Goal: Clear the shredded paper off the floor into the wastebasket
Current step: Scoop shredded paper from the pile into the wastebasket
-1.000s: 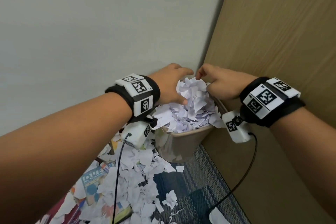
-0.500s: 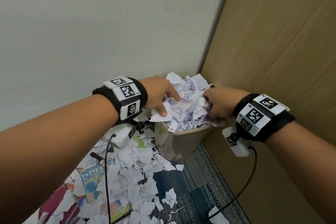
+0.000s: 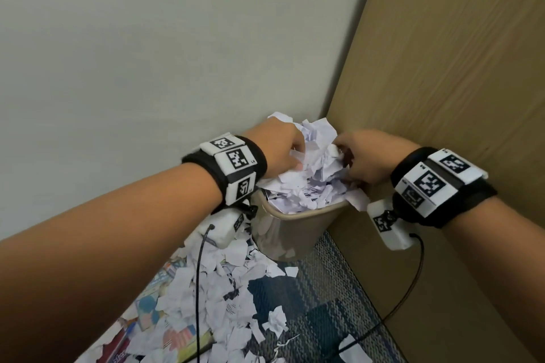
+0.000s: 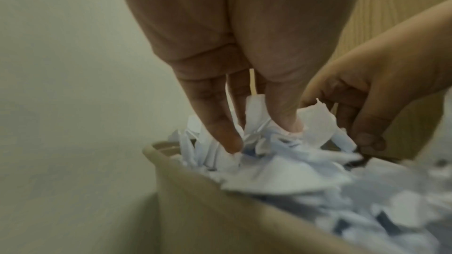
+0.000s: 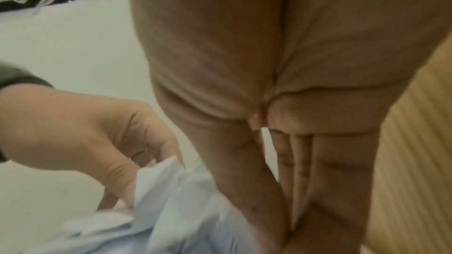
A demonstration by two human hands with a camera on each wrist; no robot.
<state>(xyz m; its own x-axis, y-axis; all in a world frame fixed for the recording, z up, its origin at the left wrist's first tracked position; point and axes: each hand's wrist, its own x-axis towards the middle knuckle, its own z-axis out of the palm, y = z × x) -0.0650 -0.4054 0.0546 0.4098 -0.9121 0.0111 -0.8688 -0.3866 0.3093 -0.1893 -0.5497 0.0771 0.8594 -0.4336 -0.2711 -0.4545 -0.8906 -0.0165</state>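
A beige wastebasket (image 3: 295, 230) stands in the corner, heaped above its rim with white shredded paper (image 3: 312, 168). My left hand (image 3: 284, 152) is on the left of the heap and my right hand (image 3: 361, 158) on its right. In the left wrist view the left hand (image 4: 259, 134) pokes straight fingers down into the paper (image 4: 281, 173) just inside the rim (image 4: 186, 173), while the right hand (image 4: 367, 113) reaches in from the right. In the right wrist view the right hand (image 5: 293, 210) pushes straight fingers into the paper (image 5: 171, 200). More shredded paper (image 3: 218, 289) covers the floor to the basket's left.
A pale wall (image 3: 147, 68) is behind and left of the basket, and a wooden panel (image 3: 442, 82) is close on its right. Blue-grey carpet (image 3: 318, 298) with a few loose scraps (image 3: 275, 321) lies in front. Colourful printed sheets (image 3: 147, 312) lie under the floor paper.
Both hands have moved from the sides of the heap toward its top and closer together, and they are pushing the paper down.
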